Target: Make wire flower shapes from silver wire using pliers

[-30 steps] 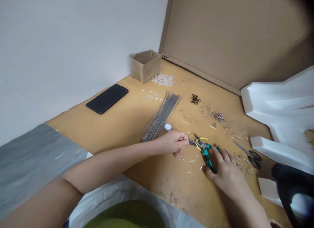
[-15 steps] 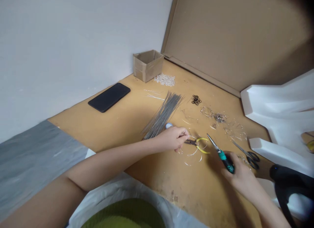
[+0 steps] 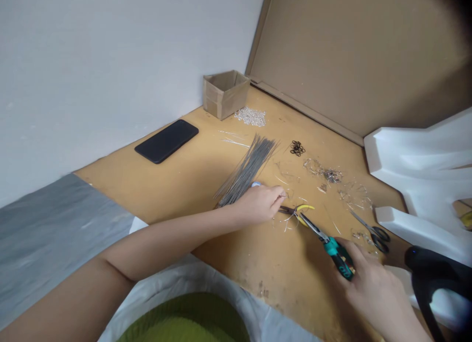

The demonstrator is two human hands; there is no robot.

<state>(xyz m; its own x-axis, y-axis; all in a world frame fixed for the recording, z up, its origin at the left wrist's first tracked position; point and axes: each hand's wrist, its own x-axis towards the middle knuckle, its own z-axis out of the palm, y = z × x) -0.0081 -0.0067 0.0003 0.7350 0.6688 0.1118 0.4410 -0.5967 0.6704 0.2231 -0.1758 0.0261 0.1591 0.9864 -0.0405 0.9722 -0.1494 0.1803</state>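
Observation:
My left hand (image 3: 260, 203) is closed in a pinch over the table, with a bit of thin silver wire showing at the fingertips. My right hand (image 3: 374, 280) grips long-nose pliers (image 3: 334, 251) by their teal and black handles. Their jaws point up and left, close to the wire and a little apart from my left fingers. Below my left hand lie yellow-handled pliers (image 3: 306, 207), partly covered by curved silver wire (image 3: 289, 223). Behind my left wrist is a bundle of straight grey wires (image 3: 248, 170), its near end partly hidden by the arm.
Scissors (image 3: 374, 230) lie right of the pliers, near tangled wire loops (image 3: 354, 195) and black rings (image 3: 297, 148). A cardboard box (image 3: 225, 97) stands at the back beside small clear pieces (image 3: 250, 117). A black phone (image 3: 166, 140) lies left; white foam (image 3: 391, 160) borders the right.
The long-nose pliers have moved slightly left and down toward the wire, and their handles have spread. My left hand has shifted slightly, and the wire loops hang differently.

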